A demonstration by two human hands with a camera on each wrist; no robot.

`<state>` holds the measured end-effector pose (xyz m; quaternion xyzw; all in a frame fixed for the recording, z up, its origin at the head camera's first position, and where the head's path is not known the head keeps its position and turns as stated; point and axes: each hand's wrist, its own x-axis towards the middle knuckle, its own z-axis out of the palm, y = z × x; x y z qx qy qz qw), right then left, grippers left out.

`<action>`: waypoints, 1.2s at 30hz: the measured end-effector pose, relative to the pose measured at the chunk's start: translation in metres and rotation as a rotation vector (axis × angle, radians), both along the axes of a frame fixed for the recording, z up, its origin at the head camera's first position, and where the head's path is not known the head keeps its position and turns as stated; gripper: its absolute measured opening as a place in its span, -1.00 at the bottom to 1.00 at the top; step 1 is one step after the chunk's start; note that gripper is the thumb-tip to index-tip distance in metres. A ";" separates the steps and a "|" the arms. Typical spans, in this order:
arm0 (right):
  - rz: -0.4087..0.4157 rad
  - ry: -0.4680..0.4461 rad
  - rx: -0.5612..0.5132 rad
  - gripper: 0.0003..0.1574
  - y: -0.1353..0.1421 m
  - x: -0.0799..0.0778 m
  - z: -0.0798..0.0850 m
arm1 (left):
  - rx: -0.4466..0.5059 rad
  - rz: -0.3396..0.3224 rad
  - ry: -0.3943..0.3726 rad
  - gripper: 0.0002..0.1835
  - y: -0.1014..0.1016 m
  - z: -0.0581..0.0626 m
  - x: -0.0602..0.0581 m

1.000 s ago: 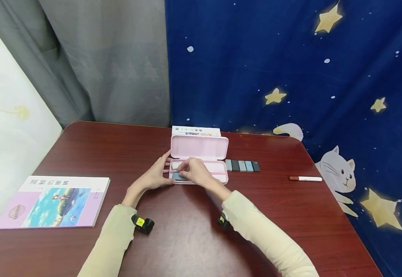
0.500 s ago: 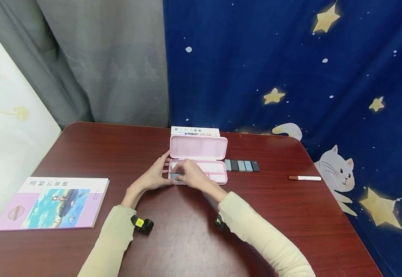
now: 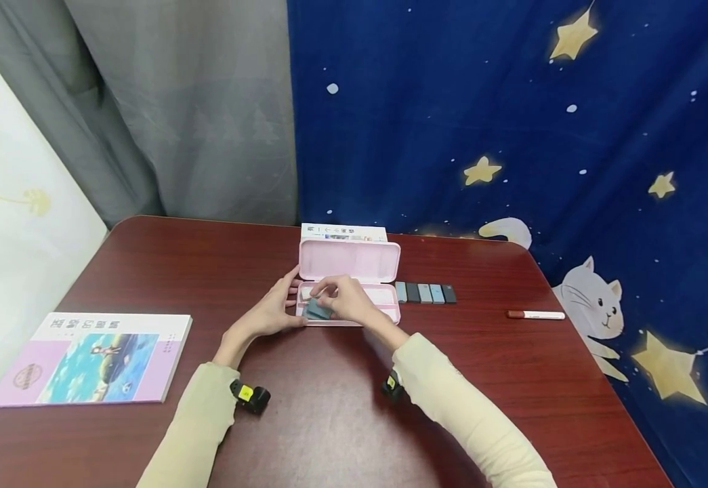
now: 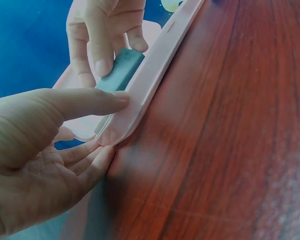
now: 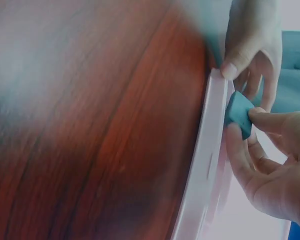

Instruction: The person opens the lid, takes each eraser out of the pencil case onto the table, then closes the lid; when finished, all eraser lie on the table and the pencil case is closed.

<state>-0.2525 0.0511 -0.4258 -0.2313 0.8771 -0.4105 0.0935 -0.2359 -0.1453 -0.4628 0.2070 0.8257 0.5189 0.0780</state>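
Right hand (image 3: 344, 299): pinches blue-grey block (image 3: 317, 310).
Blue-grey block: just left of right hand, at near left of pink case (image 3: 384, 293); long axis roughly left-right.
Left hand (image 3: 268, 314): spread, touching left end.

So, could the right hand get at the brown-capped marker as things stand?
Probably, once free: nothing covers the marker, but the right hand is holding a blue-grey block.

The purple-and-white book (image 3: 91, 359) bears Chinese characters (image 3: 88, 324), and the white printed thing (image 3: 343, 232) behind the pink case (image 3: 349, 261) also; none reads surely.
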 end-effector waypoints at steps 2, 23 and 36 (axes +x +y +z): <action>-0.019 -0.026 -0.029 -0.80 0.006 -0.001 -0.001 | -0.001 0.000 -0.001 0.17 0.000 0.000 0.000; -0.269 -0.325 -0.353 -0.73 0.058 0.006 -0.011 | -0.001 0.003 0.000 0.19 -0.001 -0.002 -0.001; -0.343 -0.348 -0.402 -0.71 0.073 0.011 -0.011 | -0.016 0.000 0.007 0.18 0.000 0.001 0.000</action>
